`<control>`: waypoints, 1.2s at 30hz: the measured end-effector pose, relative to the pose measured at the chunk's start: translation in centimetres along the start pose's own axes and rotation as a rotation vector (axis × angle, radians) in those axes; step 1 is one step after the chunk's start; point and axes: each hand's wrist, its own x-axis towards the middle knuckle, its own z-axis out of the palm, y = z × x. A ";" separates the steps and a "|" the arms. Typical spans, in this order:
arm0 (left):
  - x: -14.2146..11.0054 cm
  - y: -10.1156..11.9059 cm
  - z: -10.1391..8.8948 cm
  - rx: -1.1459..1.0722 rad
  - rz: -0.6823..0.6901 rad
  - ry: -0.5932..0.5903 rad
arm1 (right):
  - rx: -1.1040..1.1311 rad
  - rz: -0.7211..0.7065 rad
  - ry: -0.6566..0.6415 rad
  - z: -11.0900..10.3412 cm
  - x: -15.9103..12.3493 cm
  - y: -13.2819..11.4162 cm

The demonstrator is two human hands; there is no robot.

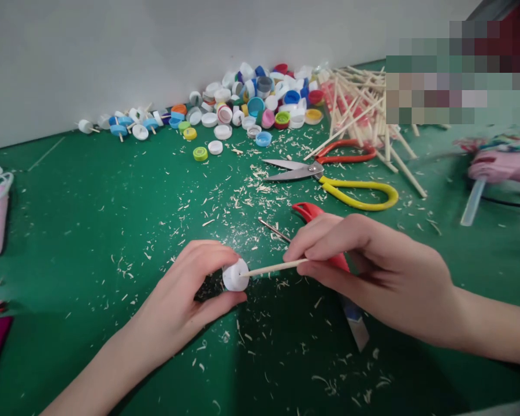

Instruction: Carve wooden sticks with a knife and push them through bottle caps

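White cap (233, 277) pinched in the left hand (208, 274) — over the green surface (125, 231) — meets the tip of 1 wooden stick (275, 268), gripped by the right hand's fingers (329, 245).

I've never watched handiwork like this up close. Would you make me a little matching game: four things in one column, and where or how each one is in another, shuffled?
Things
1. White cap nearest the camera
2. Wooden stick nearest the camera
3. Scissors
4. Translucent rod

Places and states
A. Lying with blades apart, one handle orange-red, one yellow
B. Pinched in the right hand
C. Sticking out of a pink tool at the right
D. Between the left hand's thumb and fingers

Pairs: 1-D, 2-B, 3-A, 4-C
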 end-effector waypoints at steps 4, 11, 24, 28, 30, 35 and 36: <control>-0.1 -0.1 0.1 -0.015 -0.001 0.014 | -0.033 -0.015 -0.004 -0.1 0.1 0.0; -0.1 0.0 -0.1 0.034 0.031 0.038 | -0.112 0.001 -0.069 -0.1 -0.3 0.4; -0.5 0.4 0.1 0.123 -0.007 0.157 | -0.366 -0.086 -0.336 0.1 -0.5 1.4; -0.4 0.8 0.1 0.186 0.060 0.158 | -0.387 -0.133 -0.319 0.2 -0.8 1.8; -0.4 1.0 0.1 0.186 0.051 0.139 | -0.386 -0.151 -0.313 0.3 -1.0 2.0; -0.7 1.2 0.2 0.177 0.041 0.114 | -0.382 -0.163 -0.295 0.5 -1.3 2.0; -0.8 1.3 0.2 0.170 0.047 0.120 | -0.381 -0.157 -0.296 0.5 -1.3 2.0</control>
